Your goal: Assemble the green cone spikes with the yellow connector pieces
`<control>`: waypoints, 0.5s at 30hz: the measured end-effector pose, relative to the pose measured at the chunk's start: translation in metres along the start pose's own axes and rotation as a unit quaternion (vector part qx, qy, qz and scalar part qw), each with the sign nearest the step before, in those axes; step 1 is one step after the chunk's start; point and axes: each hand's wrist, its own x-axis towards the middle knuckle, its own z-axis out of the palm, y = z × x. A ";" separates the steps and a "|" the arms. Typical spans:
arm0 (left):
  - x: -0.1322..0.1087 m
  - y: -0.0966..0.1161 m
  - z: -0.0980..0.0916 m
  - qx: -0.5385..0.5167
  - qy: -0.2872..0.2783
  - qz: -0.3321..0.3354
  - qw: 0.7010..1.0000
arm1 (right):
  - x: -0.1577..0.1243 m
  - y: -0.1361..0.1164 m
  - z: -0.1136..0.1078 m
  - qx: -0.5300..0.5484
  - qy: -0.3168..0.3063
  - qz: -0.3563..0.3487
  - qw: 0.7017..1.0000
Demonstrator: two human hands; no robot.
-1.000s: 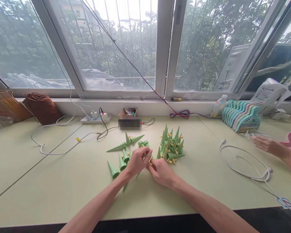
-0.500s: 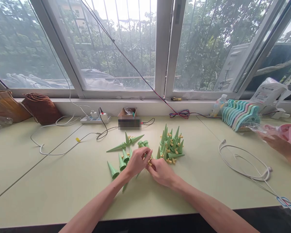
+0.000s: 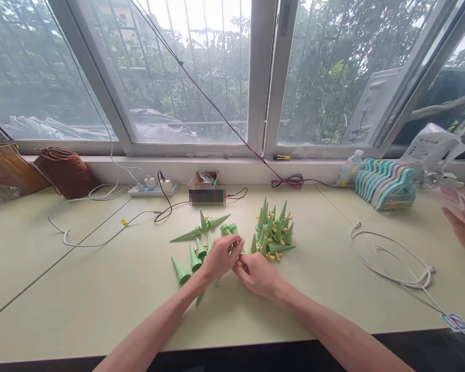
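Note:
My left hand (image 3: 221, 256) and my right hand (image 3: 259, 273) meet over the table among green plastic watering spikes. A small yellow valve piece (image 3: 239, 262) shows at the fingertips of my right hand, which are closed on it. The fingers of my left hand are curled together just above it; what they hold is hidden. Several loose green spikes (image 3: 181, 271) lie to the left and behind my left hand. To the right stands a dense cluster of upright green spikes (image 3: 282, 212) with yellow valves fitted at their sides.
White cable (image 3: 387, 283) lies coiled at right, before a rack of pastel hangers (image 3: 385, 181). Another person's hand (image 3: 463, 230) holds a plastic-wrapped pink item at the right edge. A power strip (image 3: 151, 190), small cardboard box (image 3: 204, 178) and brown pouch (image 3: 65, 173) line the back.
My hands keep nearly the same place and grip. At the right edge, the other person's hand and the wrapped pink item have shifted rightward, away from the hangers.

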 end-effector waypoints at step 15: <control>0.000 -0.005 0.000 -0.005 0.025 0.009 1.000 | 0.000 0.002 0.002 -0.021 0.014 0.007 1.000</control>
